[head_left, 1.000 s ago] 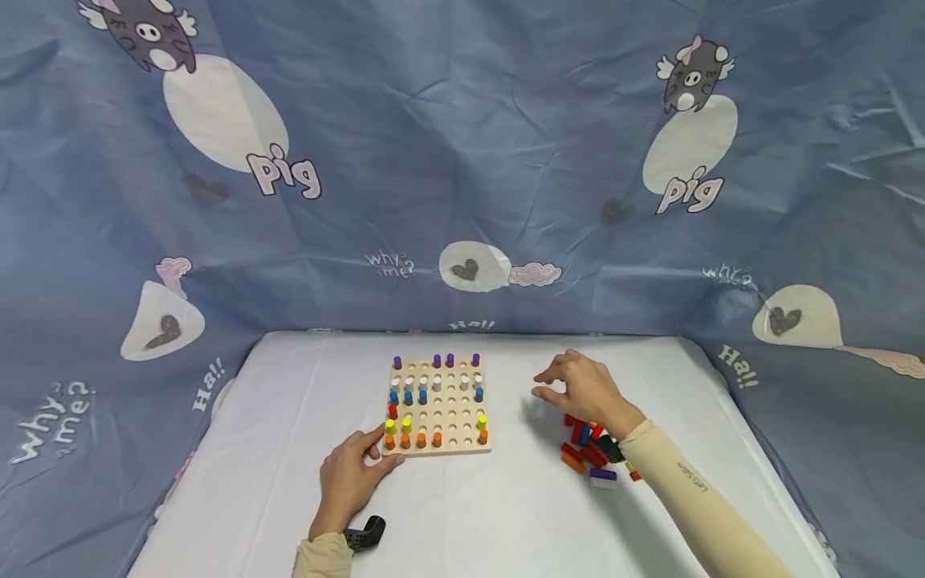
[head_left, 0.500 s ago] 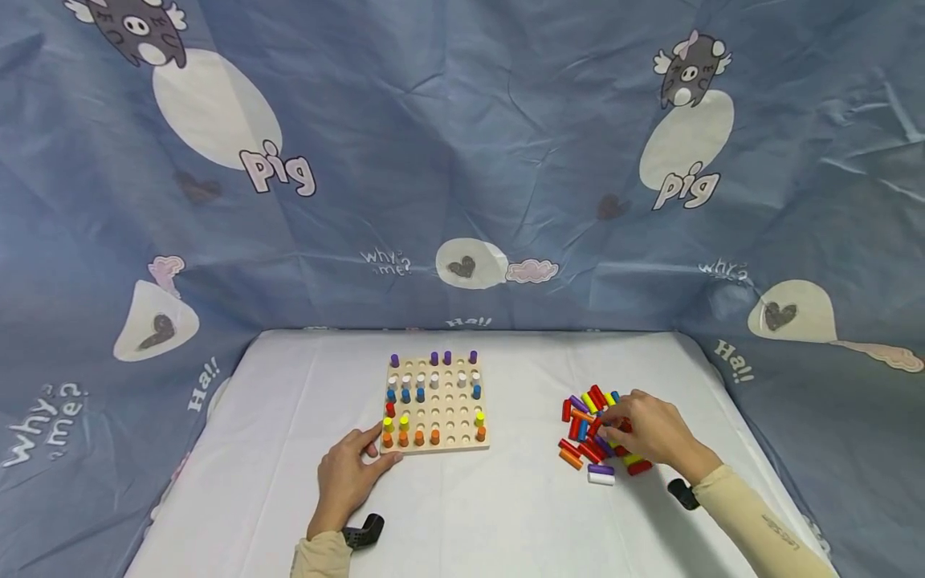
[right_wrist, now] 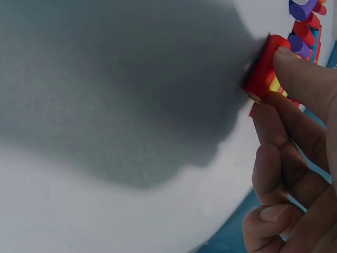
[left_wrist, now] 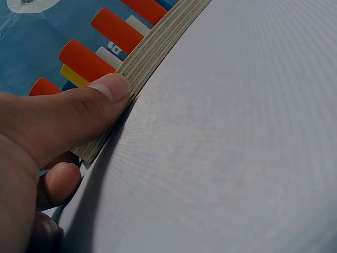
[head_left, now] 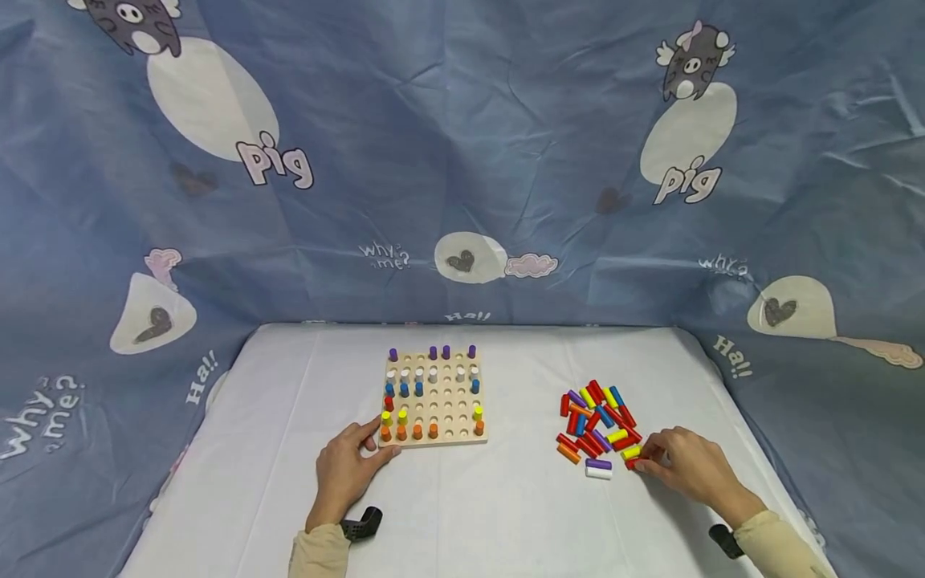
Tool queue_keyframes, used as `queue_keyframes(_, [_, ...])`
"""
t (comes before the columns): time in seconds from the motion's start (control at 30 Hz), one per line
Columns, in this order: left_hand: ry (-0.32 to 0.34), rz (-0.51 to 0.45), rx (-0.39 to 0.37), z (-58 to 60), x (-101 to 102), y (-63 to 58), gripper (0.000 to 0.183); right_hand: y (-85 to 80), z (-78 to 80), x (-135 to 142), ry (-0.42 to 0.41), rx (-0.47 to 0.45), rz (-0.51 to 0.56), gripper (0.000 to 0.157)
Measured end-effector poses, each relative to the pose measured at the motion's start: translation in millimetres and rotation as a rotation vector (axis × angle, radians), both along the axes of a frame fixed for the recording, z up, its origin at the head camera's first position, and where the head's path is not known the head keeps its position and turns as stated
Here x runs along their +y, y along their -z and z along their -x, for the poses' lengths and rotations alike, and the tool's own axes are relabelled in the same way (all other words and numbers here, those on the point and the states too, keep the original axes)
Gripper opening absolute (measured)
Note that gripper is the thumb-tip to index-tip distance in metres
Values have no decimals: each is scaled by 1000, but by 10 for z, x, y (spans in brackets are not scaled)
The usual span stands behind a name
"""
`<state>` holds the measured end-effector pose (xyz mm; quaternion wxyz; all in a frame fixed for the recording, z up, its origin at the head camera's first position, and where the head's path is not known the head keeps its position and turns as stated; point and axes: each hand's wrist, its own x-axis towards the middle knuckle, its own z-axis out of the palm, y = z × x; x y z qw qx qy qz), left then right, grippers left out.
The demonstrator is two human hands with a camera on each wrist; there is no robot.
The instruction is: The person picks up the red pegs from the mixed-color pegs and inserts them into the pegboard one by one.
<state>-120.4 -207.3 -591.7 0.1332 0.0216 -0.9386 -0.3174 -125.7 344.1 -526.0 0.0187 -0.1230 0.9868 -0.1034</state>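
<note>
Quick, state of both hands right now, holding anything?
Left hand: closed, gripping the near left corner of the pegboard.
Right hand: closed, pinching a red peg at the edge of the pile.

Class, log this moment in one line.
left hand: grips board corner | right hand: pinches red peg | loose pegs: right of board

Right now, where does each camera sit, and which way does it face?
Head: on the head, forward and down over the pegboard and loose pegs; left hand, right hand and sleeves show.
Left wrist: on that wrist, at the pegboard's edge; left hand partly shows.
Right wrist: on that wrist, at the red peg; right hand partly shows.
Head and left wrist share the pegboard.
</note>
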Motion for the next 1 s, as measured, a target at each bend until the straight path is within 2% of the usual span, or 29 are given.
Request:
queue_keyframes(0.13, [-3,-3,-3,-6,4,5,70,34,-27,-6,22,-16,-3,21])
queue_keyframes(0.47, [3,5,14,3,-2,17,69,70,-53,29,-19,-7,-1,22])
queue_keyframes(0.7, [11,2,14,1,-6,4,69,108,-59,62,-15,-42,5,20])
queue_keyframes(0.87, [12,-1,5,-5,-4,-3,69,38,-44,68,-45,-57,38,20])
queue_keyframes(1.0, [10,0,4,-4,0,-13,68,-74,-9,28,-85,-9,115,21])
